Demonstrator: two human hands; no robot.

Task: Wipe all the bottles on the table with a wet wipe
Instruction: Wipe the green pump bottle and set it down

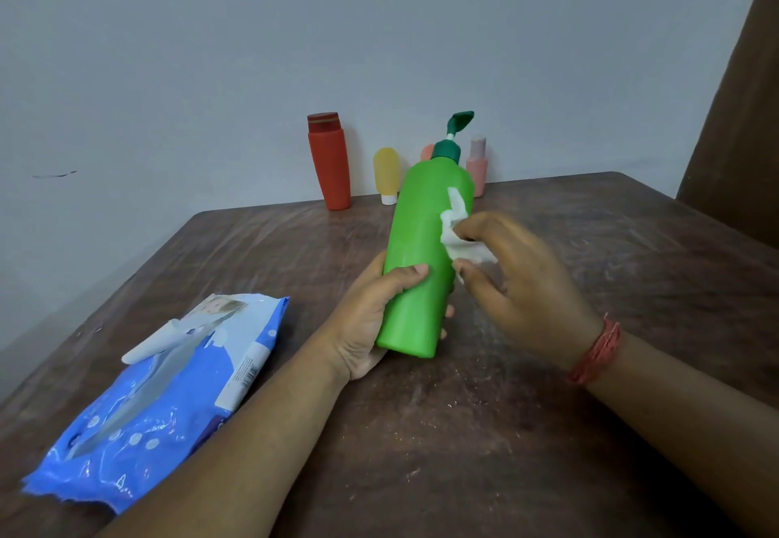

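Left hand (pixel 371 318): fingers and thumb curled round the lower body of the green bottle (pixel 421 259), thumb across its front. The bottle is held tilted off the table (pixel 463 432), base toward the person, pump pointing away and up. Body is smooth, matte plastic, cylindrical, with rounded shoulders; the collar and pump head are darker green on a white stem. No label or print is visible on the side shown.

Right hand (pixel 518 280): fingers bent, pinching a crumpled white wet wipe (pixel 457 234) against the bottle's right side, above the left thumb. The hand is motion-blurred, so individual finger positions are hard to make out. A red thread band (pixel 596 350) circles the right wrist.

At the far table edge, against the wall (pixel 253 52), stand a red bottle (pixel 331 166), tapered toward its base with a darker banded cap; a yellow tube (pixel 387 173), rounded on top and resting on a white cap; and a pink bottle (pixel 477 166) with a paler cap. An orange-pink item is almost wholly hidden behind the green bottle's pump; its form cannot be determined.

The table is dark brown, mottled, with a glossy sheen and pale scuffing.

Near left lies a blue soft-plastic wipes pack (pixel 168 390), crinkled, with a white flip lid raised. Its printed picture and side text are too blurred to read. The left forearm covers its near corner.
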